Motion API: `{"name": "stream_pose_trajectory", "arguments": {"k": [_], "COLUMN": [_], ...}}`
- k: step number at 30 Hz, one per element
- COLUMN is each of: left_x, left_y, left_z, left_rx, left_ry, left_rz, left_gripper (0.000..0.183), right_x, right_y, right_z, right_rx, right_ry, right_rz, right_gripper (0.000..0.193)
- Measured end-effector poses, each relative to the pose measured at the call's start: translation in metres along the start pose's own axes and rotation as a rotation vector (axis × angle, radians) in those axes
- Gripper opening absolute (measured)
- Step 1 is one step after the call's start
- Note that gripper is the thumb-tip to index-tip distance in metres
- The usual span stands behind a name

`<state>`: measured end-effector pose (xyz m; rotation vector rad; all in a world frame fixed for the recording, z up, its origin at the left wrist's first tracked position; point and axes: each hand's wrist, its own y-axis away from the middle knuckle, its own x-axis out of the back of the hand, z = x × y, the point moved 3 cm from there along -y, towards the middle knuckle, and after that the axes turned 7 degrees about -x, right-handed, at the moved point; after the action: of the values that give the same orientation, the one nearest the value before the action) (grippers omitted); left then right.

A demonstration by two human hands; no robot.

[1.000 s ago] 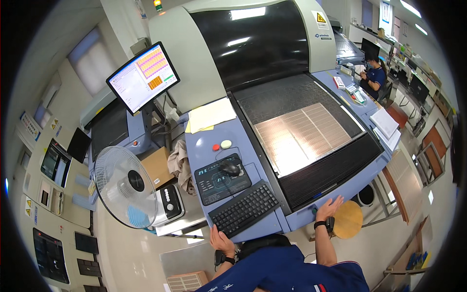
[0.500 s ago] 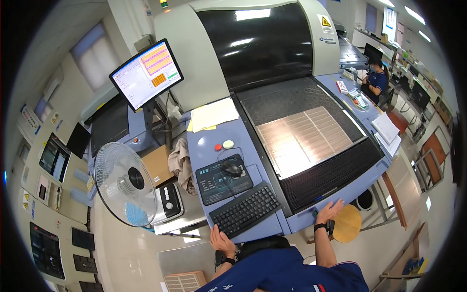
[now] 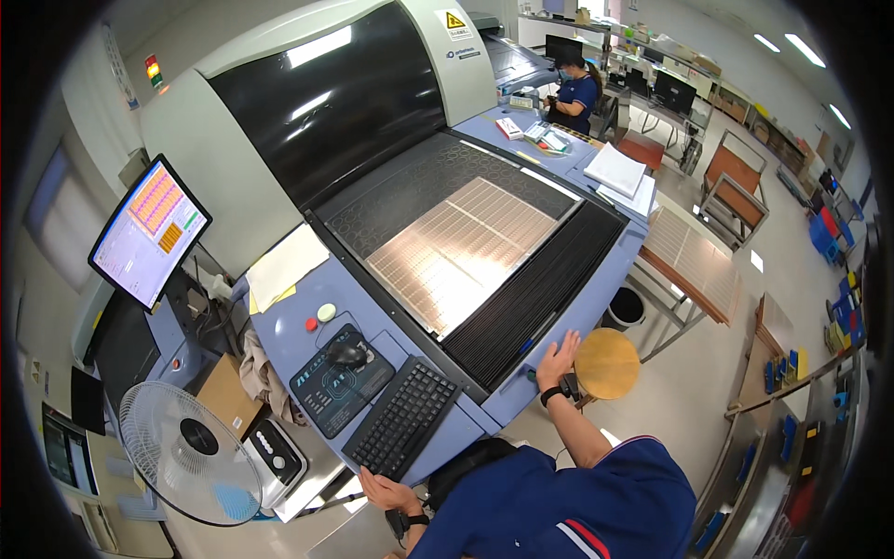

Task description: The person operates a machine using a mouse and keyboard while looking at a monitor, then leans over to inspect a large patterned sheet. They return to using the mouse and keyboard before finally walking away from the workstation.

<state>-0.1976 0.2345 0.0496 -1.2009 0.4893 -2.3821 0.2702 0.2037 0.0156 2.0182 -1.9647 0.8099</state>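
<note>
My right hand (image 3: 559, 361) lies with fingers stretched out at the blue front edge of a large machine, holding nothing. By the near corner of a black keyboard (image 3: 400, 416) is my left hand (image 3: 387, 492), its fingers extended at the table edge with no object in them. On the machine's dark bed sits a coppery panel (image 3: 463, 252) with a grid pattern. Black ribbed bellows (image 3: 535, 300) cover the bed's near strip. Left of the keyboard, a black mouse (image 3: 347, 352) rests on a dark mouse pad (image 3: 328, 391).
A monitor (image 3: 151, 233) and a standing fan (image 3: 191, 452) are at the left. A round wooden stool (image 3: 607, 363) stands right of my right hand, with a panel-stacked table (image 3: 694, 265) beyond it. Another person (image 3: 575, 98) sits at the far side. Papers (image 3: 615, 170) lie on the machine's right corner.
The view has swung to the right, so the machine and monitor appear farther left and more of the right side shows. Both hands stay at about the same places along the machine's edge.
</note>
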Motion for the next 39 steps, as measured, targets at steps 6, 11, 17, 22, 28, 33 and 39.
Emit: {"name": "stream_pose_trajectory", "arguments": {"k": [6,11,17,22,28,33,39], "left_x": [-0.002,0.002,0.007,0.007,0.004,0.011,0.012], "left_y": [0.006,-0.013,-0.009,-0.005,0.002,0.003,-0.004], "left_z": [-0.004,0.016,0.011,0.013,0.017,0.022,0.024], "left_rx": [0.007,-0.003,0.002,-0.023,0.010,0.047,0.067], "left_ry": [-0.008,0.050,-0.011,0.003,0.001,-0.035,-0.026], "left_rz": [0.025,0.041,0.047,0.082,0.117,0.084,0.087], "left_gripper": [0.046,0.042,0.042,0.043,0.045,0.046,0.045], "right_x": [0.002,0.002,-0.045,-0.124,-0.202,-0.218,-0.223], "right_y": [0.001,-0.005,0.046,0.149,0.218,0.231,0.236], "right_z": [-0.003,-0.022,-0.206,-0.295,-0.285,-0.290,-0.290], "right_rx": [0.017,0.068,0.362,0.814,1.091,1.161,1.167], "right_ry": [-0.007,0.049,-0.309,-0.360,-0.273,-0.220,-0.258], "right_rz": [-0.038,-0.042,-0.494,-0.805,-0.951,-1.035,-0.987], "right_gripper": [0.058,0.057,0.049,0.044,0.070,0.066,0.055]}}
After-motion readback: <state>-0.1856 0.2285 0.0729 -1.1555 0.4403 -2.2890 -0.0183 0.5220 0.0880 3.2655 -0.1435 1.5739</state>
